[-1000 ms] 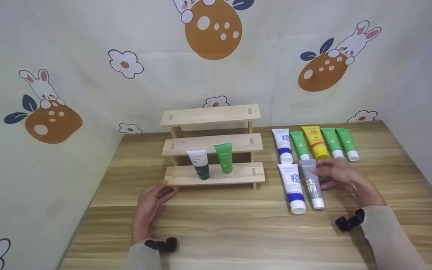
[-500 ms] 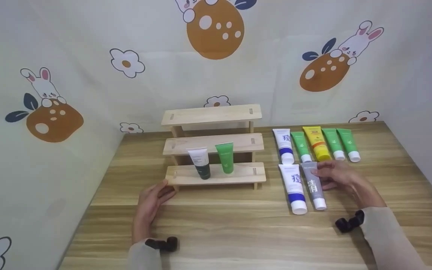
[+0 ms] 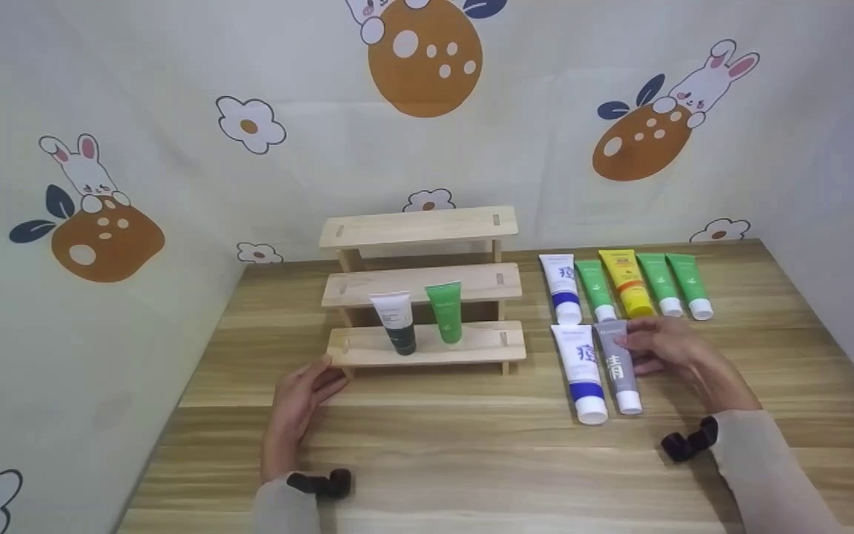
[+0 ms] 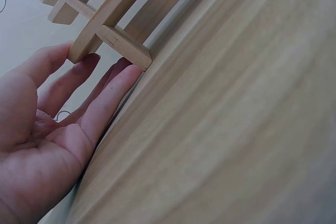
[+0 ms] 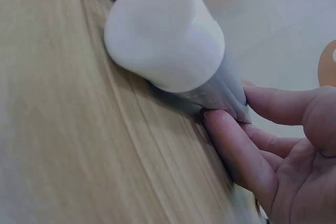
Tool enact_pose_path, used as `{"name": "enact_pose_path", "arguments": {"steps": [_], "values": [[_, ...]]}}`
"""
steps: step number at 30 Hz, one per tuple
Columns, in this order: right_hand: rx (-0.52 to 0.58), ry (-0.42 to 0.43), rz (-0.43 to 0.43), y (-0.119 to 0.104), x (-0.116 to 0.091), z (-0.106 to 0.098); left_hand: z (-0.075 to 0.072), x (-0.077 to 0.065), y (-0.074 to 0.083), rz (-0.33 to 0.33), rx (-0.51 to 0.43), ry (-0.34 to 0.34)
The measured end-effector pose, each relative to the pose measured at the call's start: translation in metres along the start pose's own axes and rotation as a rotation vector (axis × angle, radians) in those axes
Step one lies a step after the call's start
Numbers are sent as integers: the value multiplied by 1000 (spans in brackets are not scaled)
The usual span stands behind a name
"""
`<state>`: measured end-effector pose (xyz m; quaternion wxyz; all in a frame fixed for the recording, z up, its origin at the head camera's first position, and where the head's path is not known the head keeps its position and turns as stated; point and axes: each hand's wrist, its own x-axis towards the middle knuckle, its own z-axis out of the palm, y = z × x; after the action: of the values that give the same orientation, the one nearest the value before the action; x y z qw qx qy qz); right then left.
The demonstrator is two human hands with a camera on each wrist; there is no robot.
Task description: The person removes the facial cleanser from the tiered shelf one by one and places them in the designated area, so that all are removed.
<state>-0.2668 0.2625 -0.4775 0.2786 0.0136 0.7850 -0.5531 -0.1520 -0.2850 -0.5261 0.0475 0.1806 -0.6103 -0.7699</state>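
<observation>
A three-tier wooden display rack (image 3: 427,352) stands on the table. My left hand (image 3: 301,400) pinches the left end of its lowest shelf; the left wrist view shows the thumb and fingers (image 4: 84,66) at that shelf end (image 4: 84,45). On this shelf a white-and-dark tube (image 3: 395,322) and a green tube (image 3: 445,311) stand upright. To the right, my right hand (image 3: 675,348) holds a grey squeeze tube (image 3: 618,367) at its upper right edge, thumb on top. The tube lies almost flat, its white cap (image 5: 163,32) towards me. Beside it lies a white-and-blue tube (image 3: 580,371).
Behind the grey tube lies a row: another white-and-blue tube (image 3: 560,285), a yellow tube (image 3: 626,282) and several green tubes (image 3: 659,282). A patterned cloth (image 3: 545,148) hangs behind the wooden table (image 3: 457,460).
The grey tube has shifted very slightly under my right hand, its cap end swinging a little left over the last half second. My left hand and the rack stay in place.
</observation>
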Motion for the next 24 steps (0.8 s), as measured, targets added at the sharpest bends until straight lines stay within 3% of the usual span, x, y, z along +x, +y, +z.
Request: {"name": "enact_pose_path", "arguments": {"steps": [10, 24], "values": [[-85, 53, 42, -4, -2, 5, -1, -1, -1, -6, 8, 9], [-85, 93, 46, -6, -4, 3, 0, -2, 0, 10, -14, 2]]}}
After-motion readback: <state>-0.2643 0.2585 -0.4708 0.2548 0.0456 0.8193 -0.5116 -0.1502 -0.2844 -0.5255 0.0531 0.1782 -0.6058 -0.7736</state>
